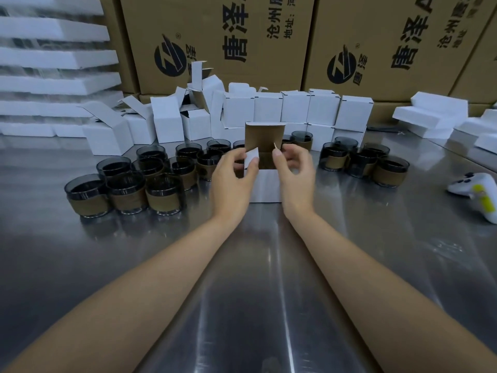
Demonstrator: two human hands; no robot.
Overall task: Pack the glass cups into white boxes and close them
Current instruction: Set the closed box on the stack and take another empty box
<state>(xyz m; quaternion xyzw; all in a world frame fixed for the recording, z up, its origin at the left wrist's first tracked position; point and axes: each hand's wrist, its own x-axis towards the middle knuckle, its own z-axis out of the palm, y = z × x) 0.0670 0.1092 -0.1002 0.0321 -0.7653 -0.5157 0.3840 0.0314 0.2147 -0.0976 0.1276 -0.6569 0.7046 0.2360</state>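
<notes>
One white box [266,187] | left hand [231,179], right hand [295,170] pinching its flaps [252,157]

The near half of the shiny steel tabletop [255,305] lay open from left to right. Left of the small open white cardboard box [266,187], a tight cluster of dark glass cups in brown paper sleeves [126,181] blocked the way, with cups touching or nearly so. A smaller cluster of the same cups [371,165] stood to the right, with a bare lane between it and the box. On the far side, stacked closed white boxes [295,109] and a jumble of open-flapped white boxes [139,125] formed a wall. A few more cups seemed to stand behind the box's raised lid. A white handheld controller with a yellow band [476,192] lay at the right edge, and white foam slabs [430,114] filled the far right.
</notes>
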